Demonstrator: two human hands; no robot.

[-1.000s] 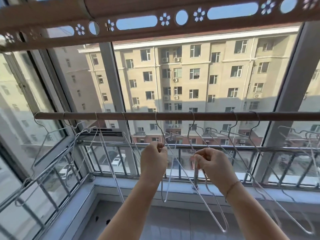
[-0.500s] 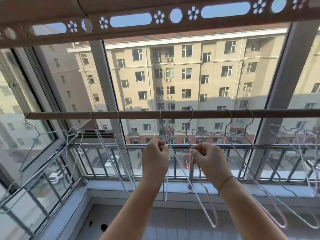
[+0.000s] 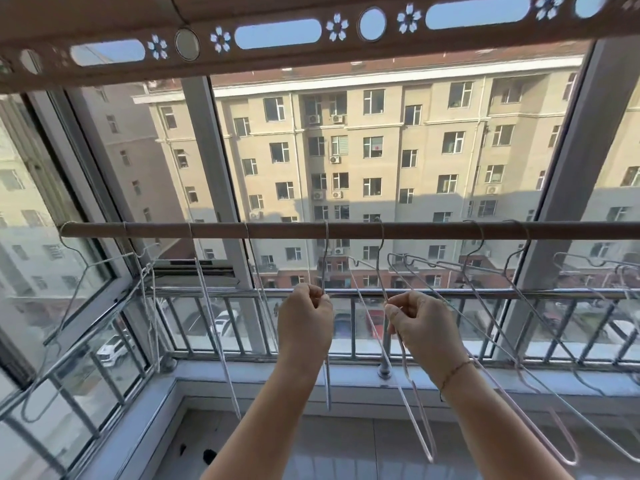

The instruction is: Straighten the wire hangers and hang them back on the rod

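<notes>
A brown rod runs across the window at mid height, with several thin wire hangers hooked over it. My left hand pinches one wire hanger just below its hook, which sits over the rod's middle. My right hand grips the neighbouring wire hanger, whose long bent loop hangs down past my wrist. More hangers slant away to the right. Others dangle at the left end.
A metal railing runs behind the hangers in front of the window glass. A white sill lies below it. A perforated brown beam crosses overhead. An opened window sash angles in at the left.
The view has shifted a little. The left-hand hanger's hook now sits straighter over the rod; both hands keep their hold just below the rod.
</notes>
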